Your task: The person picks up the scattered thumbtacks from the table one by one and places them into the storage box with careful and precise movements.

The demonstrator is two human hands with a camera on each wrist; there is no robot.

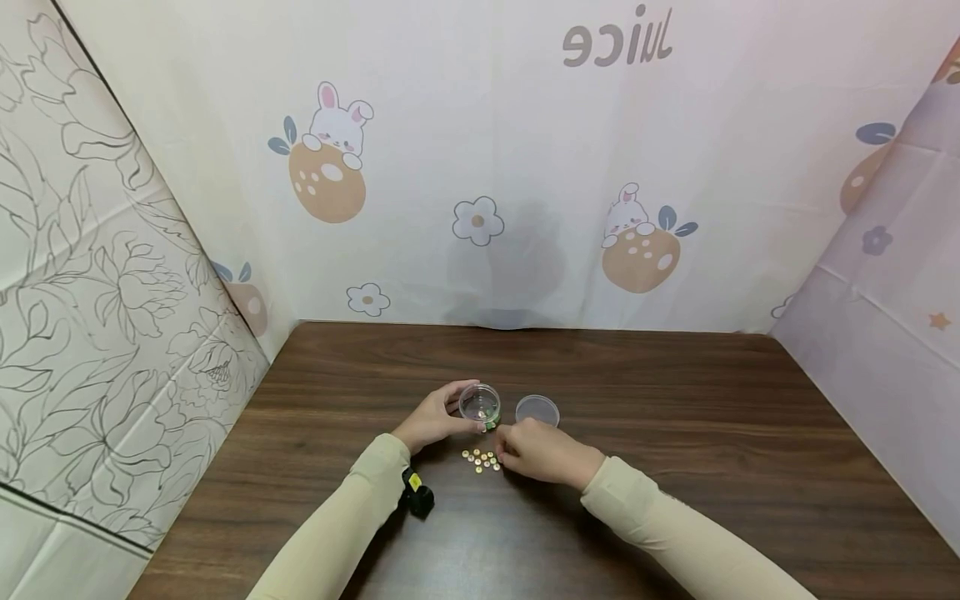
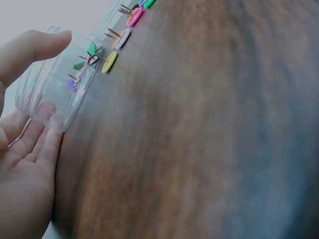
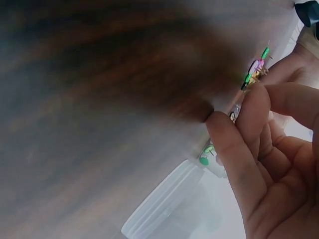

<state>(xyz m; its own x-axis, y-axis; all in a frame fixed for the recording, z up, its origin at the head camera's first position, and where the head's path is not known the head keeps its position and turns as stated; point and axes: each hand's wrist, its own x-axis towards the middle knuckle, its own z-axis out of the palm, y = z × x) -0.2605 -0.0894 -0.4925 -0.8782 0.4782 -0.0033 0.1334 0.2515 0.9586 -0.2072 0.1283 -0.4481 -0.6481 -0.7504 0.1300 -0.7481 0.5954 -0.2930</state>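
Note:
My left hand point(image 1: 438, 419) grips a clear round plastic container point(image 1: 480, 402) between thumb and fingers. Several colored thumbtacks point(image 2: 92, 55) show inside it through its wall. On the table just in front lies a loose group of thumbtacks point(image 1: 480, 459), heads down and pins up in the left wrist view. My right hand point(image 1: 543, 452) is low at the right edge of that group, its fingers curled. In the right wrist view its thumb and index fingertips are close together near the tabletop; I cannot tell whether a tack is between them.
A clear round lid point(image 1: 537, 408) lies to the right of the container, partly behind my right hand. A black wrist device point(image 1: 418, 493) with a yellow label is under my left sleeve. Beyond the brown wooden table point(image 1: 675, 392) hangs a printed curtain point(image 1: 420, 167).

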